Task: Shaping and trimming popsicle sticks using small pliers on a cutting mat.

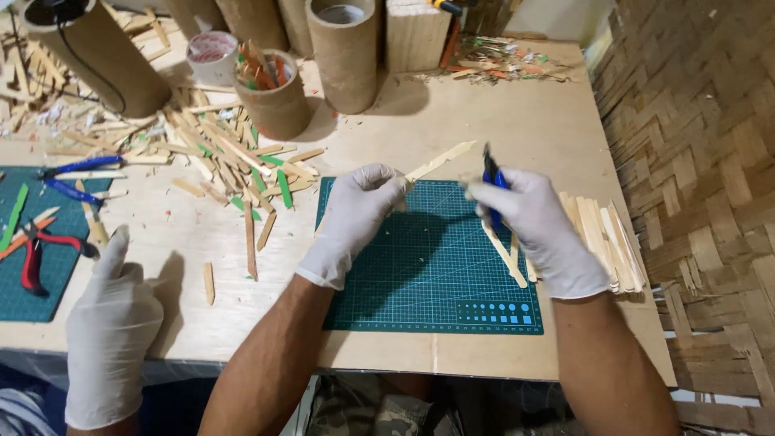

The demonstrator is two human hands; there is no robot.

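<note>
Co-worker's hand: gloved, nearest the camera at the lower left, flat over the bench edge, thumb up; nothing in it; well apart from the work.
Bench: pale plywood; front edge bare between the two mats.
Green cutting mat: directly under both working hands, its middle and near half open for moving.
Left hand: white glove, fingers pinched shut on the near end of the wooden stick.
Wooden stick: held just above the mat's far edge; long axis running up and to the right, away from the left hand toward the right one; far tip free over bare bench.
Right hand: white glove, closed around blue-handled cutters, tip pointing up and sitting just right of the stick's middle; nearer of the two hands to the stick's free end.
Loose sticks: pale pair lying on the mat below the right hand, partly hidden by it.
Stick stack: close by the right wrist, near the bench's right edge; little room that side.
Scrap pile: cut pieces left of the mat, crowding that way.
Red pliers: on a second mat, far left.
Cardboard tubes: upright along the far edge, well clear.
</note>
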